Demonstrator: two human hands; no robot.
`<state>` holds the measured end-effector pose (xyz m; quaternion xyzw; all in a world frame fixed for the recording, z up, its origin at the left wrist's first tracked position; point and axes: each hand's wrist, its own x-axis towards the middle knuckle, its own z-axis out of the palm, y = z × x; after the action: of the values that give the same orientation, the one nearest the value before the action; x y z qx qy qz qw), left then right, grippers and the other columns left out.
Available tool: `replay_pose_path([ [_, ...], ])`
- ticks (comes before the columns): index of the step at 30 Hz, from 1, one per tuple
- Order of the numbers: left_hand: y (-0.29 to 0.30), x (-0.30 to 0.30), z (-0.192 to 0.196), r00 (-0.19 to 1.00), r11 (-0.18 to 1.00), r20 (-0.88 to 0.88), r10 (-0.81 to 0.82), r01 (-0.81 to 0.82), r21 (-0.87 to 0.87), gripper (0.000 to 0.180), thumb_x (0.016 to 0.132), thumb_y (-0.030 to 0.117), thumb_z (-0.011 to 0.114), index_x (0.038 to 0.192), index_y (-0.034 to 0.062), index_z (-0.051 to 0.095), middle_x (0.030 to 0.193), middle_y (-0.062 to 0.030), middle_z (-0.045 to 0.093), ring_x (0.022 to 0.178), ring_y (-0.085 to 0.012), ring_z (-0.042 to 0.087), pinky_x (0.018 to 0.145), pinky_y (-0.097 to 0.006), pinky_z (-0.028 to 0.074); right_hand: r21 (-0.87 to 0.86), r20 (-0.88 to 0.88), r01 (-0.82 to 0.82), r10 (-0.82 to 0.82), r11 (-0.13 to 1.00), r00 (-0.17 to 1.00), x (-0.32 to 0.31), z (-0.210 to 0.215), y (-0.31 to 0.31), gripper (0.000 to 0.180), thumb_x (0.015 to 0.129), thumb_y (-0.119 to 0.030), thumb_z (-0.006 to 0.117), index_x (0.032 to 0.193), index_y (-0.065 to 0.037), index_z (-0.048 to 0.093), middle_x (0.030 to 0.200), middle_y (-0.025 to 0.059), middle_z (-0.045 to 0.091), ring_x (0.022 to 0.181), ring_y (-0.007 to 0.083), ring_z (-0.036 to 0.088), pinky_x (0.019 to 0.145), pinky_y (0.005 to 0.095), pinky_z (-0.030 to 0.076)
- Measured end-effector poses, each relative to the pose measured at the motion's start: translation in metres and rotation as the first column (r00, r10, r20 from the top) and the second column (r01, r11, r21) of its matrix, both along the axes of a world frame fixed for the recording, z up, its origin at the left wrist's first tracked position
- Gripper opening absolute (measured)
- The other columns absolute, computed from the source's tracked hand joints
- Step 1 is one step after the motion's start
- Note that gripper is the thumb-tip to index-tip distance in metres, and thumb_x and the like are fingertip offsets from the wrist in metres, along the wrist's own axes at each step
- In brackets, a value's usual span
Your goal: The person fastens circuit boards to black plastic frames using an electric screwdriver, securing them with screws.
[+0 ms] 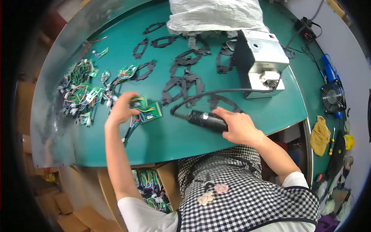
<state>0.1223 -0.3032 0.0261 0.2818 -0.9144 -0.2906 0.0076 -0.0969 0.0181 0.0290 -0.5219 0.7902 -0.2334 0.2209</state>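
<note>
left hand [123, 108] pinching a small green wired circuit board [148, 110] flat on the green table [162, 139], right hand [239, 127] at three o'clock, fingers wrapped around a black corded handheld tool [205, 120] for ready reach.

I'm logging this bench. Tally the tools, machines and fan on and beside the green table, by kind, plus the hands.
Black handheld power tool: 1
Grey metal box machine: 1
Small black fan: 1
Hands: 2, left hand on a green circuit board, right hand gripping the tool
Total: 5
</note>
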Motion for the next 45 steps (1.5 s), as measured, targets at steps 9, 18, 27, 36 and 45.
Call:
replay_pose_path([
  [9,-0.024,0.015,0.026,0.277,0.965,-0.925,0.261,-0.11,0.239,0.037,0.084,0.004,0.057,0.119,0.0019,0.045,0.118,-0.0125,0.052,0.105,-0.0177,0.05,0.078,-0.027,0.044,-0.203,0.092,-0.139,0.161,0.969,0.983,-0.026,0.016,0.043,0.06,0.058,-0.001,0.061,0.116,-0.007,0.05,0.104,0.0126,0.06,0.087,0.03,0.06,0.07,0.0375,0.047],
  [18,0.148,-0.085,0.067,0.825,0.927,-0.523,-0.216,0.005,-0.375,0.056,0.057,0.0,0.068,0.111,0.0055,0.055,0.104,-0.0111,0.051,0.093,-0.0221,0.05,0.065,-0.026,0.045,-0.926,0.367,0.368,0.03,-0.081,0.93,-0.101,0.065,0.042,0.067,0.073,0.001,0.056,0.127,0.003,0.019,0.067,0.0093,0.056,0.055,0.016,0.055,0.057,0.0264,0.048],
  [27,0.205,-0.088,0.006,0.922,0.991,-0.386,-0.038,-0.014,-0.13,0.058,0.049,0.006,0.077,0.104,-0.0015,0.058,0.093,-0.0123,0.053,0.084,-0.0297,0.05,0.072,-0.037,0.042,-0.91,0.378,0.272,0.357,0.313,0.854,-0.128,0.04,0.038,0.07,0.066,0.003,0.059,0.126,0.006,0.023,0.063,0.0086,0.055,0.055,0.0158,0.054,0.057,0.0248,0.045],
  [36,0.222,-0.107,-0.014,0.959,0.985,-0.282,-0.025,-0.025,-0.173,0.055,0.053,0.005,0.076,0.104,0.0001,0.057,0.099,-0.0111,0.051,0.091,-0.0282,0.048,0.078,-0.038,0.039,-0.794,0.517,0.473,0.016,0.381,0.856,-0.112,0.046,0.027,0.068,0.076,-0.004,0.054,0.132,0.002,0.017,0.059,0.0081,0.05,0.049,0.0168,0.051,0.05,0.0304,0.046],
  [45,0.236,-0.122,-0.019,0.965,0.984,-0.244,-0.094,0.053,-0.169,0.053,0.054,0.004,0.075,0.104,-0.0017,0.057,0.097,-0.0107,0.05,0.089,-0.0268,0.048,0.076,-0.037,0.038,-0.754,0.611,0.532,0.115,0.386,0.783,-0.047,0.011,0.003,0.074,0.077,-0.005,0.056,0.134,-0.004,0.008,0.063,0.0093,0.05,0.053,0.0182,0.051,0.055,0.0333,0.047],
])
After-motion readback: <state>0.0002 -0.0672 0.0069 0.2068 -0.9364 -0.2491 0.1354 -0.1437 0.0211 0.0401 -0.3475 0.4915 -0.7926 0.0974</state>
